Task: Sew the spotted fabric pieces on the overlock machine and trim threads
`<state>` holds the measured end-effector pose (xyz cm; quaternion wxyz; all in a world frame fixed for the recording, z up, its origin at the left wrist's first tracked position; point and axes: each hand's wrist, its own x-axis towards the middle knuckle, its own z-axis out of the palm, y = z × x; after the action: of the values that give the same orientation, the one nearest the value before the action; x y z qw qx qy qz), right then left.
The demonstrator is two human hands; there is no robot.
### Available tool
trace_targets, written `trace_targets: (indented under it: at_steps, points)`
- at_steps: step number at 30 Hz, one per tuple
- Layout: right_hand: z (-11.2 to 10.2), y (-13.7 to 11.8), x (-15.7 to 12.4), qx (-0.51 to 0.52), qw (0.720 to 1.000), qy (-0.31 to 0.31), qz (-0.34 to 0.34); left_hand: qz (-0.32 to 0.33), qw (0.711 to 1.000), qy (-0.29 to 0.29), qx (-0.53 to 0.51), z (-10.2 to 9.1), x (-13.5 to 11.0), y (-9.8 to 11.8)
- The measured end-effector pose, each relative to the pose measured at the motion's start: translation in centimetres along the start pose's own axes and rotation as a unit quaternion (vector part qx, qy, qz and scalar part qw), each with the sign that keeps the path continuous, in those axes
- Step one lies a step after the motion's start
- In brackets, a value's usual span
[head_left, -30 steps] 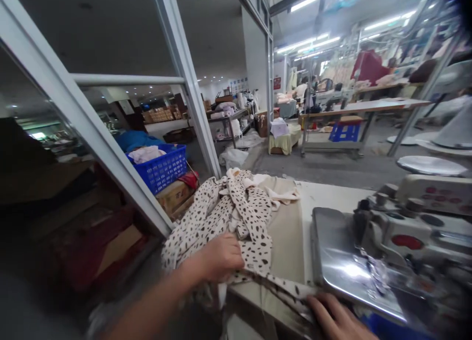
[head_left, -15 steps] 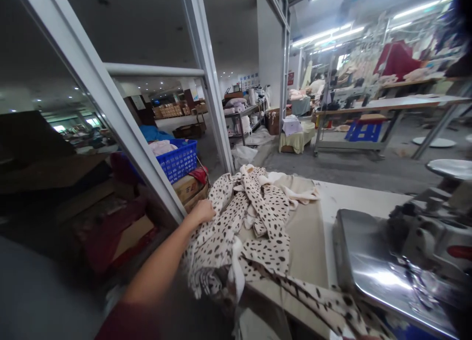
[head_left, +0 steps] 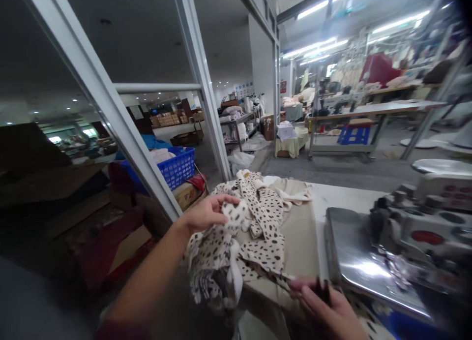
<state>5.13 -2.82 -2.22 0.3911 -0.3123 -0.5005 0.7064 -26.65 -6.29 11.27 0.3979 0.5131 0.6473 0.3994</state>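
Note:
A heap of cream fabric with black spots (head_left: 267, 222) lies bunched on the near end of the table, partly hanging over its edge. My left hand (head_left: 208, 214) is closed on a fold of it, thumb and fingers pinching a raised piece. At the lower right, my right hand (head_left: 328, 308) grips the edge of a spotted strip that stretches from the heap. A small dark object (head_left: 323, 292) with two prongs also shows in that hand; its kind is unclear. Beneath the heap is a beige cloth (head_left: 300, 236).
An overlock sewing machine (head_left: 424, 227) with a shiny metal plate (head_left: 356, 251) stands on the white tabletop (head_left: 342, 195) to the right. Metal frame posts (head_left: 201, 74) rise at the left. Beyond them sits a blue basket (head_left: 182, 168) on cardboard boxes (head_left: 188, 195).
My left hand has moved right and lifted a fold of the spotted fabric. My right hand has risen into view from the bottom edge, with the strip and dark object. The view has shifted slightly.

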Motion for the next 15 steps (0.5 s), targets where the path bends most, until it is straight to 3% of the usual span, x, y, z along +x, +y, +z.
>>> trace_targets:
  at_steps: [2,4,7,9,13,15]
  points:
    - [1.6,-1.1,0.5,0.115,0.99,-0.025,0.079,0.051,0.984,-0.129,-0.113,4.1,-1.1,1.4]
    - [2.4,-1.8,0.7,0.161,0.983,-0.044,0.08,0.07,0.972,-0.171,-0.142,8.6,-2.3,1.3]
    - [2.1,-2.6,-0.1,0.083,0.996,-0.01,0.036,0.101,0.979,-0.133,-0.119,14.3,-3.9,-0.9]
    - [1.0,-3.1,-1.3,0.024,0.999,0.01,0.041,0.118,0.969,-0.107,-0.187,16.8,-4.4,-2.6]
    - [-3.0,-4.1,-4.4,-0.054,0.997,0.026,0.041,0.15,0.886,-0.053,-0.436,19.7,-3.9,-4.0]
    - [-5.8,-4.6,-6.1,-0.133,0.99,0.035,0.015,0.11,0.837,-0.03,-0.535,20.6,-3.1,-3.4]
